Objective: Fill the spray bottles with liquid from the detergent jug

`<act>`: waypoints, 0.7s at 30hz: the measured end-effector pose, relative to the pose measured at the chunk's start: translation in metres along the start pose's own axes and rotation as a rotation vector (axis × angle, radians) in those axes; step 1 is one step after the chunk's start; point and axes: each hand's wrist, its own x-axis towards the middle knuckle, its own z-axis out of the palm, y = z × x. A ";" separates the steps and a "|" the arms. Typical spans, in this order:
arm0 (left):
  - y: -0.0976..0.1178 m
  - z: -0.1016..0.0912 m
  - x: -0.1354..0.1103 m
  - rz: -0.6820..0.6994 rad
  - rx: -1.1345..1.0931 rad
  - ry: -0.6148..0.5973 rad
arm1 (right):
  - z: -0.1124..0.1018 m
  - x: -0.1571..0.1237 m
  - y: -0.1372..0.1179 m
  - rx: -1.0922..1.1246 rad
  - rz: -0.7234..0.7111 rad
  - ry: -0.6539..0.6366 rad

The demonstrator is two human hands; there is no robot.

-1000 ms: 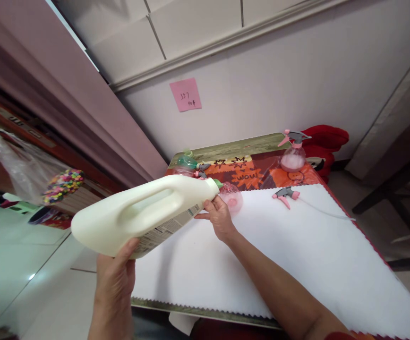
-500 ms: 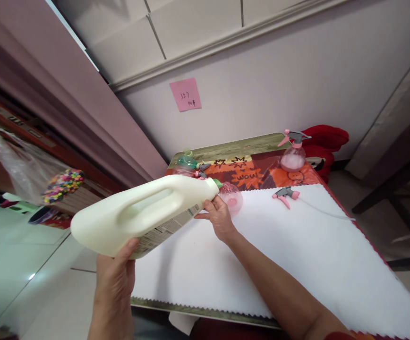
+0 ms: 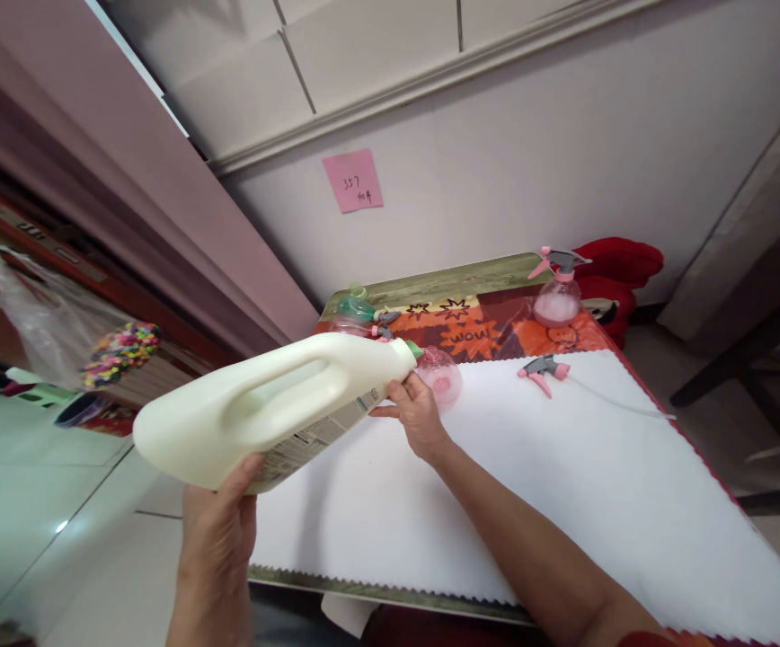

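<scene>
Steadying the cream handled jug [image 3: 296, 420] nearly on its side looks like the heart of this step, its green spout [image 3: 414, 349] brought to the neck of the clear pink spray bottle [image 3: 445, 382] on the white tablecloth [image 3: 565, 503]. Taking that bottle as the dial's centre, the jug lies toward nine o'clock. The left hand [image 3: 218, 526] grips the jug's underside near its base, thumb along the lower edge; the right hand [image 3: 423, 422], at seven o'clock, closes thumb and fingers on the jug's shoulder below the neck, and whether it also touches the bottle I cannot tell. Nor can I see whether the spout sits inside the bottle's mouth or only in front of it, and no stream shows. To do it well, I would raise the base in small amounts with the left hand, let the right act as the pivot, and watch the level, since a light, round bottle could tip if nudged. The trigger sprayer head [image 3: 546, 370] lies loose at three o'clock. As for writing, the jug's back label [image 3: 323, 440] carries dense print too small to read, with no brand legible; "WOW" is printed at one o'clock; and the pink sticky note [image 3: 353, 181], at eleven, reads "357" above smaller, unclear characters.
</scene>
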 end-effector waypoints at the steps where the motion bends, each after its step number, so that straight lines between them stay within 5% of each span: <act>1: 0.000 0.000 0.000 -0.003 -0.001 0.003 | 0.000 0.000 0.000 0.001 0.000 0.001; 21: -0.001 -0.003 0.001 -0.002 0.013 -0.003 | 0.000 -0.001 -0.001 0.010 0.000 -0.002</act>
